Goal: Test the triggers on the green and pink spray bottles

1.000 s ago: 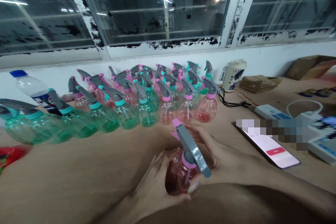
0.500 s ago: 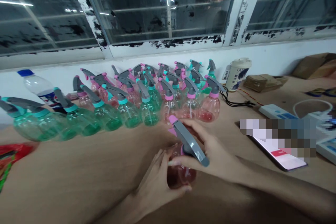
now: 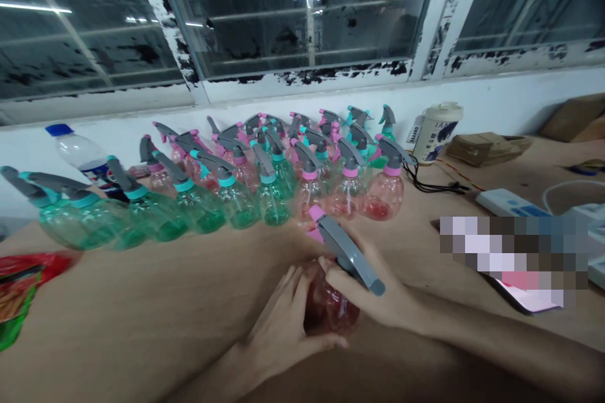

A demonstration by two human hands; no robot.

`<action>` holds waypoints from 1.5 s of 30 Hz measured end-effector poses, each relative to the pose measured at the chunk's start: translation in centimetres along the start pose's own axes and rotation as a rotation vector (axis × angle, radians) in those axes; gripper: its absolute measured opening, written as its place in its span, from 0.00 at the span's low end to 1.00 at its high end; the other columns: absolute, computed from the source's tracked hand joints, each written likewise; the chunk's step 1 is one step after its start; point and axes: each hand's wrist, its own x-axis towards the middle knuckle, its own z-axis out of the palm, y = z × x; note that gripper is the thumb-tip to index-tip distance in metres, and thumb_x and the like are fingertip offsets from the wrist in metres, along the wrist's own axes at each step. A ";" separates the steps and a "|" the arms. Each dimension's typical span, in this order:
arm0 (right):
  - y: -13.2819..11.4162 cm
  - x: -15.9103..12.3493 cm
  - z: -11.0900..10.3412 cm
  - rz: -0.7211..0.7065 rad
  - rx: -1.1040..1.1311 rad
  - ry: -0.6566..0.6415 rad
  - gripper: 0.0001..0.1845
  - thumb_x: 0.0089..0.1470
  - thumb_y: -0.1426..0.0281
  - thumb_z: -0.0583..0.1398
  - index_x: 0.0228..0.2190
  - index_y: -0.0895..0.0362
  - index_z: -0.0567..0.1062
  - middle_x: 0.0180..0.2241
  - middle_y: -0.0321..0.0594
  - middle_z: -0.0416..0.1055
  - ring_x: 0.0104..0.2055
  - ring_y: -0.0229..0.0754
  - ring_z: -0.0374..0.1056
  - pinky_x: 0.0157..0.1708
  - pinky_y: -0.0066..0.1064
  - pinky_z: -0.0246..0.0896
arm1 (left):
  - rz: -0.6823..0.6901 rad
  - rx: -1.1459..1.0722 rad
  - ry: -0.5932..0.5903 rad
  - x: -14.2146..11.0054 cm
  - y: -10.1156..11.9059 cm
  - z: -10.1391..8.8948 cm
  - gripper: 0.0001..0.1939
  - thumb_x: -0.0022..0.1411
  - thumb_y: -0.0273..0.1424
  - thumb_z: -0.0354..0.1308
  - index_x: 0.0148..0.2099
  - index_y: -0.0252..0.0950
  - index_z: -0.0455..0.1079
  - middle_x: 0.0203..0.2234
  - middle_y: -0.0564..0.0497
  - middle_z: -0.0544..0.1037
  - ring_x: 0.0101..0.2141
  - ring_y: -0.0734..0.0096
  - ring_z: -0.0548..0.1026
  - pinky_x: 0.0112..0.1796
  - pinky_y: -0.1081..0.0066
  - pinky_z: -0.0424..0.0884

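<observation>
A pink spray bottle [image 3: 338, 305] with a grey trigger head stands close in front of me, its pink nozzle pointing away to the left. My left hand [image 3: 281, 318] is wrapped round the left side of its clear pink body, the thumb along the near side. At the neck, my right hand [image 3: 378, 286] is closed just under the grey head, which partly hides its fingers. Beyond my hands, several green spray bottles [image 3: 239, 204] and several pink spray bottles [image 3: 385, 192] stand in rows, all with grey trigger heads.
Right of the rows are a paper coffee cup [image 3: 437, 132], black cables [image 3: 432, 182], folded brown cardboard [image 3: 486, 146], a white power strip [image 3: 508, 203] and a phone [image 3: 534, 299]. On the left lie a red and green packet [image 3: 28, 289] and a blue-capped plastic bottle [image 3: 78, 154].
My right thumb and fingers have shifted round the bottle's neck, the thumb now higher, close under the trigger head. My left hand keeps its hold. The whole view has slid slightly.
</observation>
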 end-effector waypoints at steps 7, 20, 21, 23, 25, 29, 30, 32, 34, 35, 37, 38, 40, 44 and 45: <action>0.2 0.2 -0.4 -0.036 -0.085 -0.025 0.16 0.43 0.78 0.56 0.36 0.53 0.67 0.27 0.30 0.66 0.27 0.36 0.64 0.27 0.30 0.59 | 0.089 0.145 0.045 0.3 -3.3 -1.0 0.29 0.67 0.49 0.37 0.64 0.39 0.48 0.57 0.41 0.62 0.56 0.52 0.59 0.56 0.48 0.53; -0.7 1.0 -1.0 -0.113 -0.216 -0.049 0.07 0.53 0.67 0.58 0.25 0.52 0.65 0.23 0.31 0.65 0.26 0.37 0.63 0.29 0.33 0.60 | -0.118 0.429 0.183 1.3 -5.0 -1.0 0.19 0.67 0.39 0.44 0.56 0.35 0.59 0.53 0.41 0.65 0.52 0.53 0.64 0.50 0.50 0.62; -0.8 1.1 -1.1 -0.113 -0.230 -0.053 0.08 0.54 0.67 0.57 0.25 0.52 0.64 0.23 0.31 0.65 0.26 0.37 0.63 0.29 0.33 0.60 | -0.118 0.436 0.182 1.3 -4.9 -1.0 0.19 0.67 0.39 0.45 0.56 0.35 0.59 0.53 0.41 0.65 0.52 0.53 0.64 0.50 0.50 0.62; -0.8 1.1 -1.2 -0.121 -0.240 -0.061 0.08 0.55 0.67 0.56 0.25 0.52 0.65 0.23 0.31 0.66 0.26 0.37 0.64 0.29 0.33 0.61 | -0.118 0.448 0.176 1.3 -4.9 -1.0 0.18 0.68 0.39 0.44 0.55 0.36 0.60 0.53 0.41 0.66 0.52 0.53 0.64 0.50 0.50 0.62; -0.7 1.1 -1.3 -0.143 -0.227 -0.073 0.06 0.55 0.67 0.56 0.27 0.52 0.67 0.25 0.32 0.68 0.28 0.37 0.66 0.31 0.33 0.62 | -0.122 0.454 0.165 1.4 -4.8 -1.1 0.19 0.69 0.40 0.42 0.55 0.36 0.60 0.53 0.42 0.66 0.51 0.53 0.65 0.50 0.50 0.62; -0.6 1.0 -1.5 -0.140 -0.158 -0.101 0.04 0.54 0.68 0.57 0.33 0.53 0.70 0.31 0.36 0.72 0.33 0.39 0.70 0.34 0.33 0.65 | -0.126 0.453 0.153 1.4 -4.9 -1.1 0.22 0.70 0.41 0.38 0.56 0.34 0.60 0.52 0.41 0.67 0.52 0.53 0.64 0.50 0.49 0.62; -0.5 0.9 -1.5 -0.131 -0.139 -0.100 0.05 0.53 0.68 0.58 0.35 0.53 0.70 0.32 0.36 0.72 0.33 0.39 0.70 0.34 0.33 0.65 | -0.125 0.450 0.154 1.4 -4.9 -1.1 0.23 0.70 0.42 0.37 0.56 0.33 0.60 0.52 0.40 0.67 0.52 0.53 0.64 0.50 0.49 0.61; -0.4 0.8 -1.6 -0.123 -0.127 -0.088 0.07 0.52 0.68 0.59 0.36 0.53 0.69 0.32 0.35 0.72 0.33 0.39 0.70 0.35 0.33 0.65 | -0.128 0.444 0.152 1.4 -4.9 -1.1 0.22 0.70 0.42 0.37 0.56 0.34 0.60 0.53 0.41 0.66 0.53 0.54 0.63 0.51 0.49 0.61; -0.2 0.7 -1.6 -0.128 -0.149 -0.071 0.07 0.52 0.67 0.59 0.36 0.52 0.70 0.31 0.34 0.72 0.33 0.39 0.69 0.35 0.34 0.65 | -0.133 0.443 0.147 1.3 -4.9 -1.1 0.22 0.70 0.42 0.38 0.56 0.34 0.60 0.54 0.41 0.65 0.54 0.54 0.63 0.52 0.49 0.60; -0.1 0.7 -1.6 -0.129 -0.168 -0.065 0.07 0.52 0.67 0.59 0.36 0.52 0.70 0.31 0.34 0.72 0.33 0.40 0.69 0.36 0.35 0.65 | -0.135 0.443 0.143 1.3 -4.8 -1.1 0.22 0.70 0.42 0.38 0.56 0.34 0.60 0.55 0.41 0.65 0.54 0.54 0.62 0.52 0.49 0.60; 0.1 0.7 -1.6 -0.132 -0.204 -0.052 0.07 0.51 0.67 0.59 0.35 0.52 0.70 0.30 0.34 0.72 0.33 0.40 0.68 0.35 0.35 0.65 | -0.135 0.441 0.146 1.3 -4.8 -1.0 0.22 0.70 0.42 0.39 0.57 0.34 0.59 0.56 0.42 0.64 0.55 0.55 0.61 0.53 0.50 0.59; 0.2 0.7 -1.6 -0.136 -0.217 -0.043 0.06 0.51 0.67 0.59 0.34 0.52 0.70 0.29 0.34 0.71 0.32 0.40 0.68 0.34 0.35 0.64 | -0.132 0.437 0.151 1.3 -4.9 -1.0 0.22 0.70 0.42 0.39 0.57 0.34 0.58 0.56 0.42 0.64 0.56 0.56 0.61 0.54 0.51 0.59; 0.5 0.6 -1.5 -0.133 -0.236 -0.029 0.04 0.50 0.69 0.59 0.32 0.52 0.70 0.28 0.34 0.70 0.31 0.40 0.67 0.33 0.34 0.64 | -0.122 0.438 0.165 1.2 -5.0 -0.9 0.22 0.70 0.42 0.40 0.58 0.34 0.57 0.56 0.42 0.64 0.57 0.57 0.60 0.55 0.52 0.58; 0.6 0.5 -1.4 -0.092 -0.205 -0.068 0.07 0.48 0.73 0.57 0.33 0.53 0.71 0.26 0.33 0.70 0.27 0.38 0.65 0.28 0.32 0.63 | -0.121 0.480 0.174 1.1 -5.3 -0.6 0.21 0.69 0.41 0.42 0.57 0.34 0.58 0.56 0.41 0.65 0.57 0.56 0.60 0.55 0.51 0.59; 0.6 0.5 -1.4 -0.093 -0.200 -0.089 0.08 0.49 0.74 0.57 0.34 0.54 0.71 0.26 0.32 0.70 0.26 0.37 0.65 0.28 0.31 0.63 | -0.124 0.489 0.170 1.1 -5.3 -0.6 0.21 0.69 0.41 0.42 0.57 0.34 0.59 0.55 0.41 0.65 0.57 0.55 0.60 0.55 0.51 0.59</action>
